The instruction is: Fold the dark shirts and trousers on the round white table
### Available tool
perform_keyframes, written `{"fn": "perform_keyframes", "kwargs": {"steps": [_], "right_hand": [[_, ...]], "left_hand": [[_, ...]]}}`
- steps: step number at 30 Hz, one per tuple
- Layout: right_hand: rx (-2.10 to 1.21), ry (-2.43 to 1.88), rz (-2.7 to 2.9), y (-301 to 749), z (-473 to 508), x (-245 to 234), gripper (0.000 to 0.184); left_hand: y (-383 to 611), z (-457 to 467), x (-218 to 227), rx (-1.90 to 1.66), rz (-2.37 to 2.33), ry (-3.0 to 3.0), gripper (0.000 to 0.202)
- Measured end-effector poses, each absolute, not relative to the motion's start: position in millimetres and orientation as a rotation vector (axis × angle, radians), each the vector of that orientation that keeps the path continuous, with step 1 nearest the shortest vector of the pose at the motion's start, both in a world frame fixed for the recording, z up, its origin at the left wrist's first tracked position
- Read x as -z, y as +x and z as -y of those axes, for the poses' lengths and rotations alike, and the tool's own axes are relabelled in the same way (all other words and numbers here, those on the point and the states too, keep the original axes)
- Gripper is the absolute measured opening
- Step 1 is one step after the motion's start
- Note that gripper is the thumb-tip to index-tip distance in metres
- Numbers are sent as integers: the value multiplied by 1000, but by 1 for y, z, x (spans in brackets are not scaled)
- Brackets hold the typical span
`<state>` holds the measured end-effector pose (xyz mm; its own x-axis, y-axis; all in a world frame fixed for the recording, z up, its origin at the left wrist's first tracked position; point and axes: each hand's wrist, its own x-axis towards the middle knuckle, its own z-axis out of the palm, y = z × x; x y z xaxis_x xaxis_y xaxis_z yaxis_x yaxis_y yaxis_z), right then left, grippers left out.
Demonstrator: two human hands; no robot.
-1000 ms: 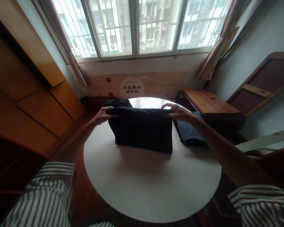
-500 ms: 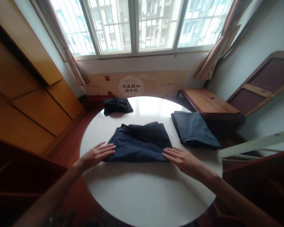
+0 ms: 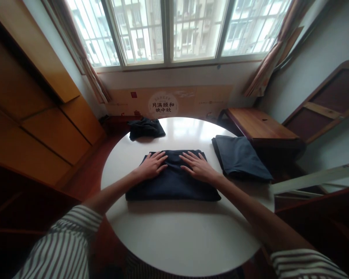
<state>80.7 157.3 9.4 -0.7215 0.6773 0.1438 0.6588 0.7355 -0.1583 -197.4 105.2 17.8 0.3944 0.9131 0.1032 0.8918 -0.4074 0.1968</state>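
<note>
At eleven o'clock on the table (image 3: pixel 189 236) lies a black bundle (image 3: pixel 147 130). Near centre, the left hand (image 3: pixel 152 166) rests spread, gripping nothing, on the folded navy cloth (image 3: pixel 173 189) at its ten o'clock; the right hand (image 3: pixel 198 166), likewise, at its two. Even outward strokes should smooth it best. Grey-blue cloth (image 3: pixel 241 155) lies at the table's two.

Daylight came from the barred window (image 3: pixel 197 35), which was washed nearly white. It laid glare along the far edge of the round table (image 3: pixel 174 236); the near edge was dull grey. A soft shadow lay just in front of the dark cloth (image 3: pixel 174 188), whose folds were hard to read. Beyond the table's left edge, wide-angle distortion tilted the dim cupboards (image 3: pixel 54 128). Fine detail looked soft.
</note>
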Motion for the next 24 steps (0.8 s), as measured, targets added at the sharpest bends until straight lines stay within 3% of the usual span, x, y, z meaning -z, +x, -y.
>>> {"fn": "perform_keyframes", "kwargs": {"steps": [3, 10, 17, 24], "right_hand": [[-122, -1154, 2736, 77, -165, 6, 58], [-53, -1158, 2687, 70, -181, -2, 65], [57, -1057, 2589, 61, -190, 3, 35], [105, -916, 2547, 65, -191, 5, 36]], "left_hand": [[-197, -117, 6, -224, -1816, 2385, 64], [-199, -110, 9, -243, -1880, 2364, 66], [-197, -107, 8, -327, -1890, 2387, 60], [-203, -140, -4, -448, -1570, 2532, 62]]}}
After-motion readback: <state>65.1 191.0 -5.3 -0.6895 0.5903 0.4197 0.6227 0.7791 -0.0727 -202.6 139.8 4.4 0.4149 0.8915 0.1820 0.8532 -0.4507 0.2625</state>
